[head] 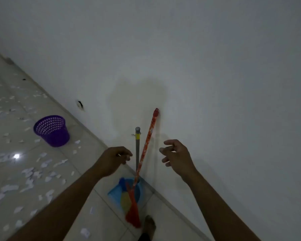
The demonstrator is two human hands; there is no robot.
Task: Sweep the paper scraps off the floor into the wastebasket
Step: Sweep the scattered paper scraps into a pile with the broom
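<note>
A broom with a red patterned handle [147, 141] leans against the white wall, its red bristles [133, 216] resting on the floor. Beside it stands a blue dustpan [117, 193] with a grey upright handle [137, 148]. My left hand [112, 160] hovers just left of the grey handle, fingers loosely curled and holding nothing. My right hand [176, 155] is spread open just right of the broom handle, not touching it. A purple perforated wastebasket [51, 130] stands on the floor at the left. White paper scraps [31, 173] lie scattered across the tiles.
The white wall [198, 66] fills the right and upper view and meets the tiled floor [87, 162] along a diagonal line. A small dark hole [80, 103] marks the wall near the basket. My foot [149, 223] shows beside the bristles.
</note>
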